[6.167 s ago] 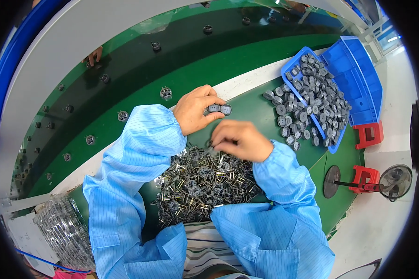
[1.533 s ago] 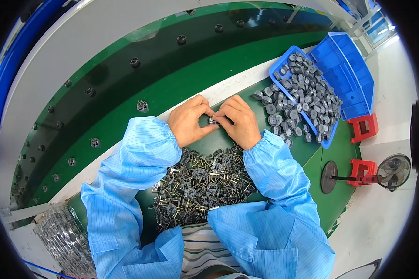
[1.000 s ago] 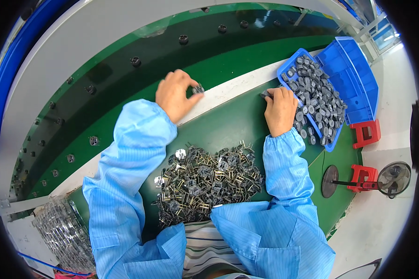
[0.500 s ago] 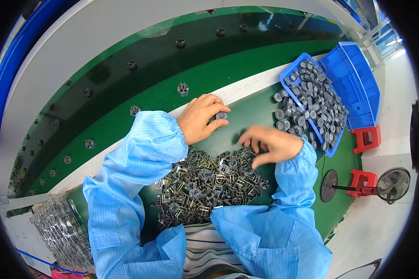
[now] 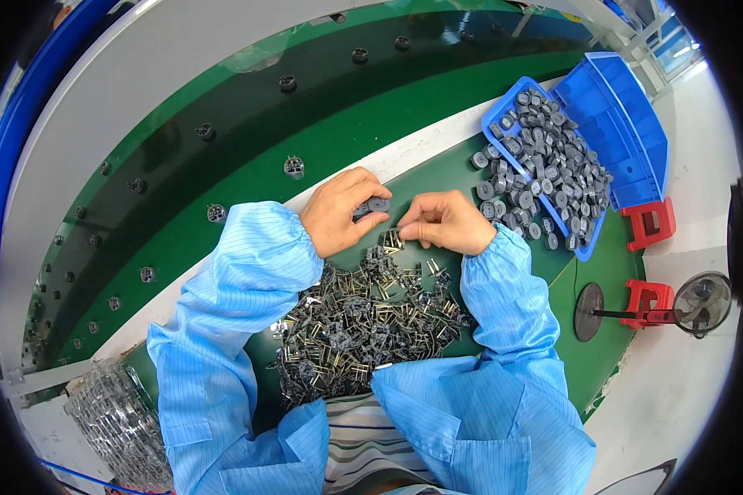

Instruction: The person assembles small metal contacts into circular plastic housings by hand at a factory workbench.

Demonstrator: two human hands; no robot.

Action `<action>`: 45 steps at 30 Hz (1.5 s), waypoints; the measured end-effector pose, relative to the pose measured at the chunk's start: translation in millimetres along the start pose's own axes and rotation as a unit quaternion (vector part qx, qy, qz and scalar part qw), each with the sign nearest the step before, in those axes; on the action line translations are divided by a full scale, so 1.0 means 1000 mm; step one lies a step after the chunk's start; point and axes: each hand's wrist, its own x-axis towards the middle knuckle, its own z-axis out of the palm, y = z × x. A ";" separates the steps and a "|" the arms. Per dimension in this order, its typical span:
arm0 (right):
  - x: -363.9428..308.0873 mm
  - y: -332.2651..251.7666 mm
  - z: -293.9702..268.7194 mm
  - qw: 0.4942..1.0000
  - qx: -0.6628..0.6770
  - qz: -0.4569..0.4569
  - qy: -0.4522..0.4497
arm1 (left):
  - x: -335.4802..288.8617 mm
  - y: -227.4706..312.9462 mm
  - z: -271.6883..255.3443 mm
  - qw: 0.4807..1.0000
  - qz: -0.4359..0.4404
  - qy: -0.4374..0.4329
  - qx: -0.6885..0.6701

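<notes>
My left hand (image 5: 338,213) is closed round a small grey round plastic cap (image 5: 378,205), held between thumb and fingers above the green tabletop. Another grey piece seems to show behind its thumb, partly hidden. Just to the right, my right hand (image 5: 452,224) pinches a small black part with metal pins (image 5: 392,240), fingertips close to the cap but apart from it. Below both hands spreads a tangled pile of dark pinned parts (image 5: 363,330), with brass-coloured prongs pointing every way.
A blue bin (image 5: 584,247) heaped with grey caps stands at the right, some caps spilled beside it. Beyond a white ledge (image 5: 421,153), a green belt (image 5: 338,124) carries spaced-out assembled pieces. Stacked clear trays (image 5: 115,421) sit lower left; a fan (image 5: 702,304) and red stools (image 5: 648,224) stand right.
My right hand has moved left toward my left hand and now pinches a pinned part; before, its fingers were apart over the pile. The pieces on the belt appear further left.
</notes>
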 end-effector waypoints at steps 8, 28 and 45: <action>0.002 -0.001 -0.005 0.987 -0.068 0.057 0.133 | -0.001 0.000 0.003 0.998 0.013 0.002 0.069; -0.004 -0.004 -0.010 0.902 -0.390 -0.168 0.078 | -0.001 0.000 0.003 0.988 -0.123 0.059 -0.076; 0.018 0.001 0.018 0.863 -0.275 -0.316 0.283 | 0.005 0.004 0.004 0.918 -0.229 0.010 -0.325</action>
